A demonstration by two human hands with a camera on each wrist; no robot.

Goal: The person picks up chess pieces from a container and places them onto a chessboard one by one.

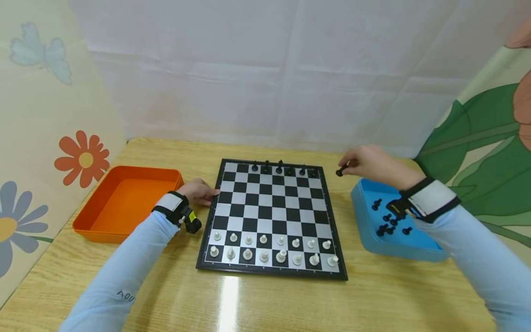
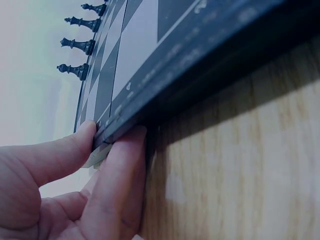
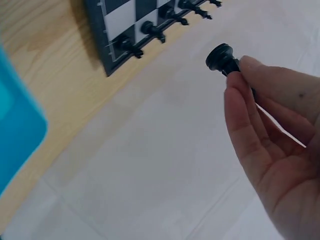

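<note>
- On the tabletop [image 1: 174,295] sits a chessboard [image 1: 271,216], with an orange tray [image 1: 124,203] to its left and a blue tray [image 1: 365,221] to its right.
- White pieces [image 1: 271,249] fill the two near rows. Only a few black pieces [image 1: 279,168] stand along the far row, about five as far as I can tell.
- More black pieces, the spares [image 1: 387,219], lie loose in the blue tray; the orange one holds nothing that I can see.
- Her, or his, right hand [image 1: 371,163] hangs just past the board's far right corner, over the tabletop between board and blue tray. Its grip is narrow: fingertips [image 3: 240,82] and thumb pinch one black piece [image 3: 221,59], base pointing out toward the board.
- That piece is in the air, touching nothing but the fingers. Which piece it is I cannot tell.
- The left hand [image 1: 199,191] rests at the board's left edge, thumb on the rim and fingers [image 2: 120,180] tucked under it, steadying the board and holding nothing else.
- By my reckoning the black side is being set up, and this piece is on its way to the back row, roughly half filled.
- The next move calls for carrying it a short way left over the rim, turning it base down, and setting it on a free far square without knocking its neighbours.
</note>
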